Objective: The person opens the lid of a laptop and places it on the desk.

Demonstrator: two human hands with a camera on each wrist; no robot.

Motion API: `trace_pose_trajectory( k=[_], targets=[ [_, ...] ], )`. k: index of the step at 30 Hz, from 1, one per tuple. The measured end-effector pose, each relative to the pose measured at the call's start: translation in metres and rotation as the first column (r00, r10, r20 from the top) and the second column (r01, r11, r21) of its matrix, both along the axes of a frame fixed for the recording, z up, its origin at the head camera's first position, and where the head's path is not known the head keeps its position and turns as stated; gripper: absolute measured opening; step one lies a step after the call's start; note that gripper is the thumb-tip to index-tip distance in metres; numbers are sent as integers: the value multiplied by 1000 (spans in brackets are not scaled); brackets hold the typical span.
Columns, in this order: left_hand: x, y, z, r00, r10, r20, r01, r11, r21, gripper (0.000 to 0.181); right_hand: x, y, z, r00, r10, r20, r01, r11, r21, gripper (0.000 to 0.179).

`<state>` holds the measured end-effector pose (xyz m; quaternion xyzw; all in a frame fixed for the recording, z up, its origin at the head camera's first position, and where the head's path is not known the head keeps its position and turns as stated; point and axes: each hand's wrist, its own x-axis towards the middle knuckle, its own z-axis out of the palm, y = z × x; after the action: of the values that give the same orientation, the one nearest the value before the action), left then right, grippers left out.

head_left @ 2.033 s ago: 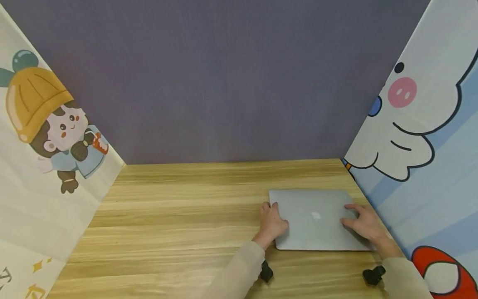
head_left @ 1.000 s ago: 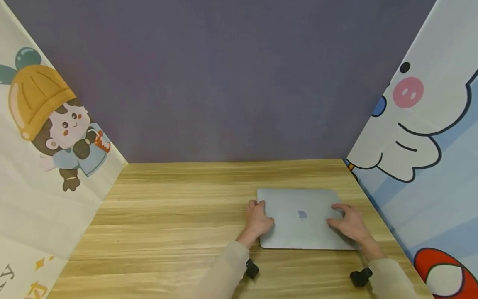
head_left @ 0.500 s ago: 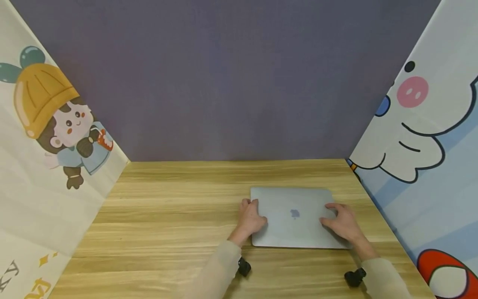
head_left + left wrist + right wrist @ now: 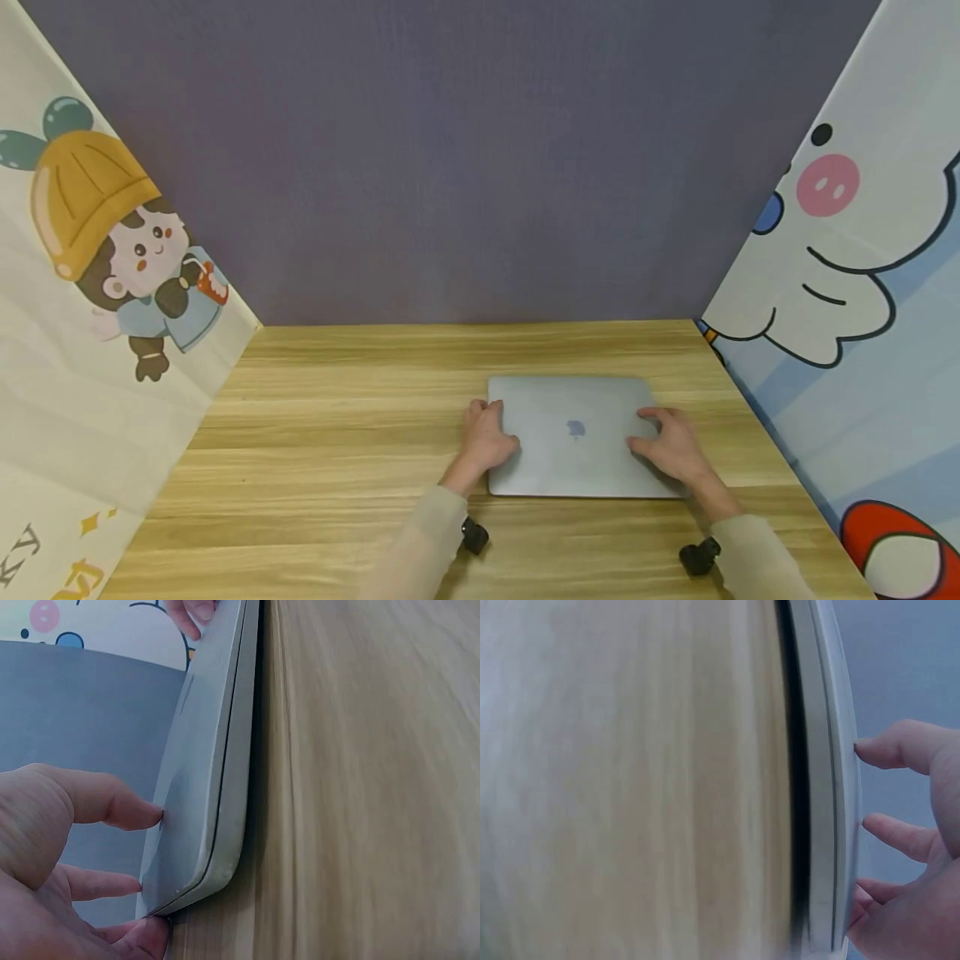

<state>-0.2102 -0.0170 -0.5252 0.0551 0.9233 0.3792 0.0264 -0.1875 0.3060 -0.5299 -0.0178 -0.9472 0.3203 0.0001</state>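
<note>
A closed silver laptop (image 4: 570, 462) with a dark apple logo lies flat on the wooden table, right of the middle. At its left edge, my left hand (image 4: 486, 437) grips the side. In the left wrist view, the thumb (image 4: 124, 806) and a finger (image 4: 105, 883) touch the lid while other fingertips sit at the corner. My right hand (image 4: 675, 446) holds the opposite side; the right wrist view has its thumb (image 4: 896, 746) and a finger on the lid, others curled by the edge. Fingertips beneath the laptop are hidden.
The wooden table (image 4: 337, 442) reaches back to a dark grey panel (image 4: 480, 167). Cartoon-printed sheets flank it, a cream one (image 4: 67, 433) on the left and a blue-and-white one (image 4: 840, 417) on the right. Black wrist cameras sit under both forearms.
The laptop has slid left across the table, with both hands staying on its sides. The head view has shifted slightly.
</note>
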Motion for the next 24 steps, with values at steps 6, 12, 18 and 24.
trace_pose_trajectory(
  k=[6, 12, 18, 24],
  targets=[
    [1, -11, 2, 1000, 9, -7, -9, 1000, -11, 72, -2, -11, 0, 1000, 3, 15, -3, 1000, 1, 61],
    [2, -23, 1, 1000, 21, 13, -21, 1000, 3, 73, -2, -22, 1, 1000, 8, 25, -8, 1000, -8, 61],
    [4, -34, 2, 999, 41, 28, -42, 999, 16, 73, -2, -33, 1, 999, 15, 45, -14, 1000, -22, 61],
    [6, -47, 2, 998, 48, 38, -50, 997, 53, 75, -2, -43, 0, 999, 18, 51, -17, 1000, -26, 63]
  ],
)
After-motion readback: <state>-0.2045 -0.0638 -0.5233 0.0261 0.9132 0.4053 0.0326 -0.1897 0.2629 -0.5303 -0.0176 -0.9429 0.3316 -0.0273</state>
